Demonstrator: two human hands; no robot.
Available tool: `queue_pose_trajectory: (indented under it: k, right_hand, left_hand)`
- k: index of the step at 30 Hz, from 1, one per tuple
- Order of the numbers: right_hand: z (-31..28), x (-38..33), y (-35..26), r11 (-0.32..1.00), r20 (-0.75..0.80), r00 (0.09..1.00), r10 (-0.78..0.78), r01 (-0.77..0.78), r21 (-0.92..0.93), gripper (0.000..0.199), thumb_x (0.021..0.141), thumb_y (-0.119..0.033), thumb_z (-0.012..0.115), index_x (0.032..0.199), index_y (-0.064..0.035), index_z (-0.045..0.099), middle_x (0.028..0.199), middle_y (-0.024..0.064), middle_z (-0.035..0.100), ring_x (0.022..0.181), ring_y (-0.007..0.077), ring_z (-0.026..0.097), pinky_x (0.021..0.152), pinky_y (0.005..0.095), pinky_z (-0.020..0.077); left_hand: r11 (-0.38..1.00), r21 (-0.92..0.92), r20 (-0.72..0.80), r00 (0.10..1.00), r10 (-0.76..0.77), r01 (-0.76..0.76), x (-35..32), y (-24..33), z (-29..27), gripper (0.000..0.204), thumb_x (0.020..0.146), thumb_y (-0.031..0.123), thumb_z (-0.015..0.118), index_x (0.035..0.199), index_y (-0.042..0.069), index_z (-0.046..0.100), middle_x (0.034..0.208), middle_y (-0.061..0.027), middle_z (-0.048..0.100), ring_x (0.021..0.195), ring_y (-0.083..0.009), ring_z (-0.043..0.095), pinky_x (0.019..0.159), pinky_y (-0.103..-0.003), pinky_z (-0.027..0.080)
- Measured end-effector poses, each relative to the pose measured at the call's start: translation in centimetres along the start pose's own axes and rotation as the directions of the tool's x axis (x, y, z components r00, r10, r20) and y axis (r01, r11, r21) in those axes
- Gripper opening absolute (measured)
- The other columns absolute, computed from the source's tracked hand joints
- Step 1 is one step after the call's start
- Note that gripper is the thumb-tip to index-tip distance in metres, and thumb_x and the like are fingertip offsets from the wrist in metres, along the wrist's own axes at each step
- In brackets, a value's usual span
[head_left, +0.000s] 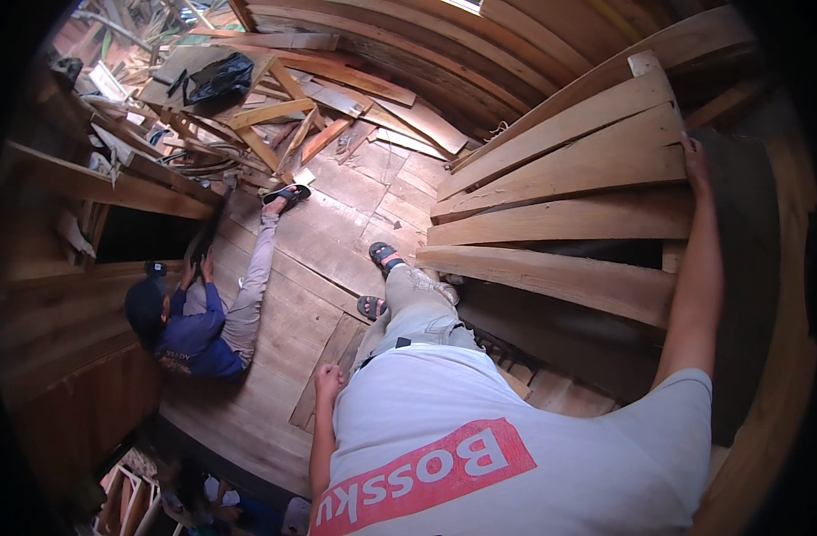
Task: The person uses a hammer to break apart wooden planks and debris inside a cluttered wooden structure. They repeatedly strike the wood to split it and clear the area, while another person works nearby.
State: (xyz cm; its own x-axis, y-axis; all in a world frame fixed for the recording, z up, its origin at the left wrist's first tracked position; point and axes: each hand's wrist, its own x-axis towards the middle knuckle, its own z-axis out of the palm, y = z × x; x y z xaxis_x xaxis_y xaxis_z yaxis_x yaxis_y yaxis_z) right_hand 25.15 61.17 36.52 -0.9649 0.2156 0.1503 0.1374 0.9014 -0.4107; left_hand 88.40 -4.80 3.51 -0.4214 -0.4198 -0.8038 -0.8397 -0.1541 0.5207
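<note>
At the right, my right hand (pixel 696 163) is closed on the end of a wooden plank (pixel 596 159). This plank is one of several pale boards fanned out side by side, with dark gaps between them. My right arm reaches out along their ends. My left hand (pixel 329 381) hangs beside my waist above the board floor, its fingers curled in a loose fist. I see nothing in it. The lowest board (pixel 560 279) of the row lies nearest my legs.
A co-worker in a blue shirt (pixel 194 344) sits on the plank floor (pixel 288 308) at the left, both hands on a long dark object. Scrap boards (pixel 310 98) pile up at the far left, beside a black plastic bag (pixel 219 80). Another person shows dimly at the lower left.
</note>
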Motion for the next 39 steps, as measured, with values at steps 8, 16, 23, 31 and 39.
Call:
queue_pose_trajectory:
  k: [8,16,23,31,39]
  right_hand:
    - [-2.1,-2.5,-1.2,0.948,0.078,0.995,-0.066,0.038,0.317,0.062,0.095,-0.050,0.043,0.116,0.0060,0.058,0.115,0.0155,0.062,0.107,0.0243,0.056,0.094,0.0330,0.0394]
    - [-1.1,-3.8,-4.0,0.905,-0.045,0.997,0.055,-0.031,0.425,0.059,0.096,-0.048,0.044,0.113,0.0057,0.061,0.107,0.0134,0.064,0.101,0.0215,0.057,0.090,0.0316,0.0410]
    - [2.5,7.5,11.4,0.975,0.002,0.994,-0.106,0.104,0.194,0.059,0.090,-0.047,0.059,0.122,0.0014,0.052,0.113,0.0122,0.056,0.103,0.0229,0.053,0.091,0.0346,0.0429]
    - [0.6,7.8,13.5,0.988,-0.021,0.996,-0.089,0.086,-0.127,0.063,0.094,-0.054,0.044,0.125,0.0013,0.052,0.122,0.0182,0.056,0.111,0.0327,0.054,0.095,0.0403,0.0411]
    - [0.0,7.3,9.5,0.958,-0.032,0.998,-0.054,0.043,-0.285,0.066,0.094,-0.057,0.038,0.122,0.0007,0.055,0.118,0.0231,0.058,0.109,0.0380,0.055,0.091,0.0438,0.0417]
  left_hand:
    - [0.999,-0.040,0.066,0.998,0.015,-0.012,0.7,2.0,0.8,0.008,0.088,0.009,0.055,0.086,0.002,0.056,0.068,-0.0046,0.055,0.050,-0.0101,0.051,0.040,-0.024,0.040]
    - [0.999,-0.023,0.038,0.998,-0.046,0.047,2.8,1.5,-0.2,0.008,0.090,0.011,0.053,0.089,0.004,0.057,0.070,-0.0031,0.055,0.054,-0.0098,0.052,0.045,-0.023,0.042]
    - [0.997,-0.068,-0.050,0.998,-0.025,0.022,3.1,0.9,0.1,0.010,0.086,0.014,0.056,0.083,0.005,0.061,0.066,-0.0018,0.057,0.055,-0.0113,0.053,0.051,-0.026,0.046]
    - [0.999,0.046,-0.087,0.996,0.009,-0.005,4.0,0.6,0.7,0.021,0.081,0.022,0.060,0.088,0.002,0.065,0.074,-0.0096,0.066,0.061,-0.0161,0.062,0.060,-0.031,0.050]
    - [0.998,0.067,-0.084,0.996,0.016,-0.010,3.7,1.0,0.9,0.019,0.086,0.020,0.058,0.090,0.002,0.064,0.076,-0.0057,0.064,0.063,-0.0128,0.059,0.059,-0.028,0.049]
